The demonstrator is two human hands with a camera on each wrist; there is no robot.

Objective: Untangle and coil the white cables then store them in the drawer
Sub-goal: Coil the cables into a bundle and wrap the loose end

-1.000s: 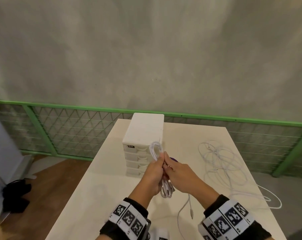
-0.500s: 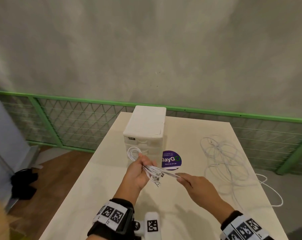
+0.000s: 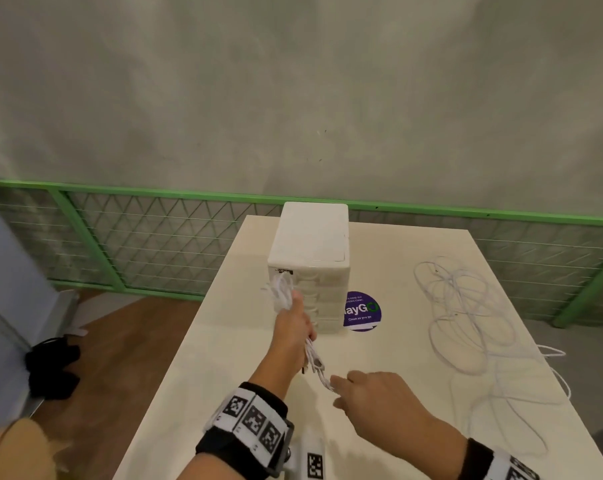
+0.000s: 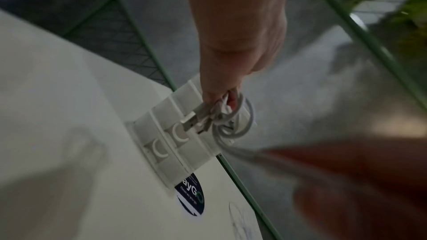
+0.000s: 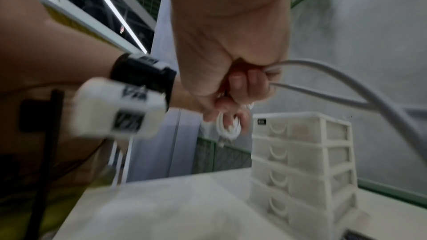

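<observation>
The left hand point(image 3: 294, 323) grips the coiled white cable point(image 3: 282, 294) up against the front of the drawer unit point(image 3: 310, 244), while the right hand point(image 3: 372, 393) pinches that coil's trailing end, and the tangled cables point(image 3: 466, 313) lie on the table point(image 3: 223, 358) farther right.

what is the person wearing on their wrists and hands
Both hands are bare, no gloves. The left wrist carries a black band with white blocks printed with black square fiducial markers; a small white marker tab hangs beside it. The right wrist wears a matching black band with the same markers. No sleeves show.
</observation>
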